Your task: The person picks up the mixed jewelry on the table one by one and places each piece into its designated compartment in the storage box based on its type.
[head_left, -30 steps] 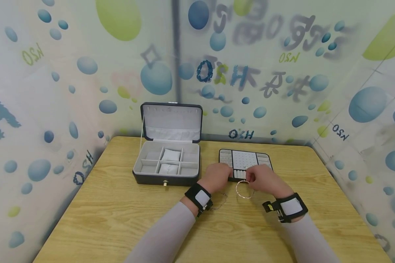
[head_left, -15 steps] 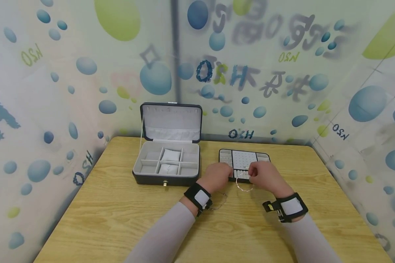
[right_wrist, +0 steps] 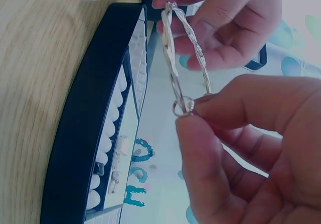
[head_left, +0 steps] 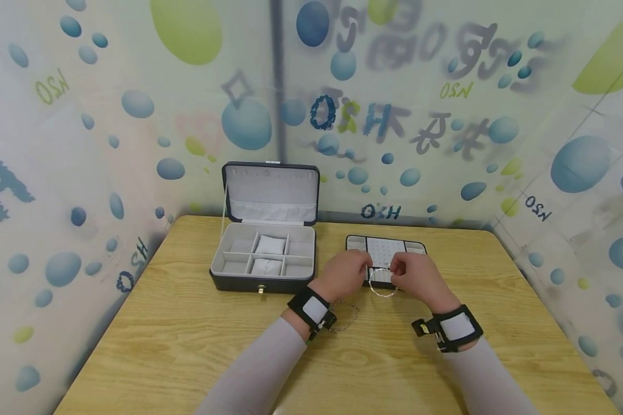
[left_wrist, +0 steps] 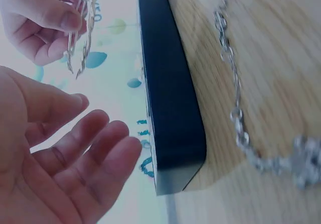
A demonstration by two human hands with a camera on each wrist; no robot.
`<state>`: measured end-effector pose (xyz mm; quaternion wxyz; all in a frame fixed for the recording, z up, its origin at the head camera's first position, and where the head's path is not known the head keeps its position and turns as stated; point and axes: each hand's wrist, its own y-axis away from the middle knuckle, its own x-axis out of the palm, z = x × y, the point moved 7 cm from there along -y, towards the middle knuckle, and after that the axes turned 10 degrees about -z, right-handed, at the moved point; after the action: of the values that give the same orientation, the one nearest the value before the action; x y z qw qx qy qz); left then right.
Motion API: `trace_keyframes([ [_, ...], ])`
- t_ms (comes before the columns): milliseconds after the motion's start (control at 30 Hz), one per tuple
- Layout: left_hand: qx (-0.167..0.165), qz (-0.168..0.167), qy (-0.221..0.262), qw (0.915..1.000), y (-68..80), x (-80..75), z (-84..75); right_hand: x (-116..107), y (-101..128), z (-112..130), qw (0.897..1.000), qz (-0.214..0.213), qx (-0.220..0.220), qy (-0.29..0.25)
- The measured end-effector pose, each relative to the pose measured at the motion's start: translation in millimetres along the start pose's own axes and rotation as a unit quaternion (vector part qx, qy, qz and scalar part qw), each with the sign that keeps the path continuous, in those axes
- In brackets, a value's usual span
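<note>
My right hand (head_left: 419, 279) pinches a silvery twisted bangle (right_wrist: 170, 48) between thumb and forefinger. A small loop (right_wrist: 176, 108) shows on the bangle by those fingertips. My left hand (left_wrist: 75, 148) is just across from it, its fingers relaxed and slightly bent, with nothing held. In the right wrist view, the left fingers (right_wrist: 215, 58) appear behind the bangle; contact cannot be told. Both hands are over the front part of a dark-edged jewelry tray (head_left: 385, 251), partly hiding it. A chain bracelet (left_wrist: 238, 123) lies on the table beneath my left wrist.
A dark jewelry box (head_left: 262, 284) stands to the left with its lid (head_left: 271, 193) raised. White cushions (head_left: 270, 245) fill two of its compartments. Small jewelry pieces (right_wrist: 116, 171) sit on the tray. The wooden table (head_left: 187, 346) backs onto a patterned wall (head_left: 420, 69).
My left hand has shifted slightly right and up, toward the bangle. The right hand has raised the bangle slightly, from in front of the tray to over its front edge.
</note>
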<state>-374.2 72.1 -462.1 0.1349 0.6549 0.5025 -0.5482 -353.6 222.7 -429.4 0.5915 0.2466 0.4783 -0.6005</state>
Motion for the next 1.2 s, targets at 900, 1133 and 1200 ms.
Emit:
trace_keyframes([
  [900,-0.035,-0.065,0.100,0.9923,-0.7,-12.9,-0.2,-1.0,2.2,8.9,0.997,-0.074,-0.008,-0.032],
  [1133,-0.066,-0.087,0.121,0.9867,-0.2,-19.3,2.1,0.0,1.9,8.4,0.996,-0.082,0.001,-0.045],
  [1200,-0.070,-0.088,0.124,0.9859,-0.2,-21.2,2.3,0.0,1.9,8.6,0.995,-0.081,0.004,-0.049],
])
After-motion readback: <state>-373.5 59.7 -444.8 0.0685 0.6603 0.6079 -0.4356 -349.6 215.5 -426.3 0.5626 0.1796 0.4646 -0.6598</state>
